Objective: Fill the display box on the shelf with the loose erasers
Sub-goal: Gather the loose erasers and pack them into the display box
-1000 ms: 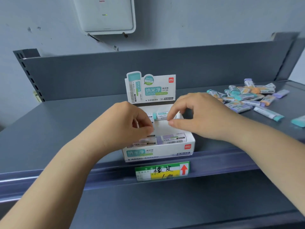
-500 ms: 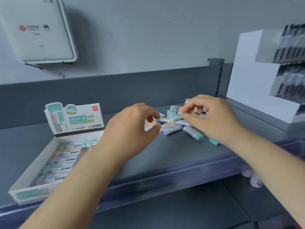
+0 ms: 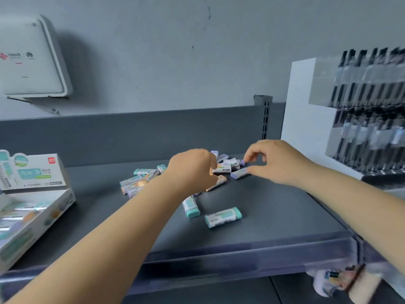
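Our hands over the loose erasers (image 3: 221,167), mid-frame.
Left hand (image 3: 192,170) curled, contents unclear; right hand (image 3: 274,161) pinches a purple eraser (image 3: 238,173); display box (image 3: 32,211) lower left.

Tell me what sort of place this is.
Most likely a stationery shop or its stockroom. A grey metal shelf holds a printed display box partly filled with erasers, a pile of loose erasers lies beside it, and a rack of pens stands to the right.
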{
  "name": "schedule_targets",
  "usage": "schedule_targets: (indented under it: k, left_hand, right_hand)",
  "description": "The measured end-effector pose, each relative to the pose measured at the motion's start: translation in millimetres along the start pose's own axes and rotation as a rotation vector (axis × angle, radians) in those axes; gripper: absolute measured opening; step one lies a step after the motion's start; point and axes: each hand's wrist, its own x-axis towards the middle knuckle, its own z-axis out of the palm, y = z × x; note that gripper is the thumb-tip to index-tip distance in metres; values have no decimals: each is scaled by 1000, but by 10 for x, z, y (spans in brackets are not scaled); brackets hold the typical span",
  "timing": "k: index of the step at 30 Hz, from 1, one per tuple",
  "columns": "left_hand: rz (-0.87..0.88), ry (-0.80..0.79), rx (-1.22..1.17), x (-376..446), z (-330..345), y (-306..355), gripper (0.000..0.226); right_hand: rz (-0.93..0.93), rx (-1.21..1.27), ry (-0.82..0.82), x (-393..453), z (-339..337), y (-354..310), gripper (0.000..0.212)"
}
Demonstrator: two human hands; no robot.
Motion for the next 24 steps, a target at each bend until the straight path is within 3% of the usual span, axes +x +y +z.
schedule_targets:
  k: [4,11,20,24]
  left_hand:
    - [-59,-95,28,99,100,114,31]
    - [-83,-115,-43,187,275,176,25]
    - [13,-184,-202,175,307,104,17]
    - [8,-136,-258,166,292,94,16]
  right_hand:
    - [-15,-52,-120,142,97,143,17]
    - [-18,-109,-209,228,327,240,30]
    - [-47,-95,-240,181,396,305,27]
    - [-40,-12,-220,166,389,286,14]
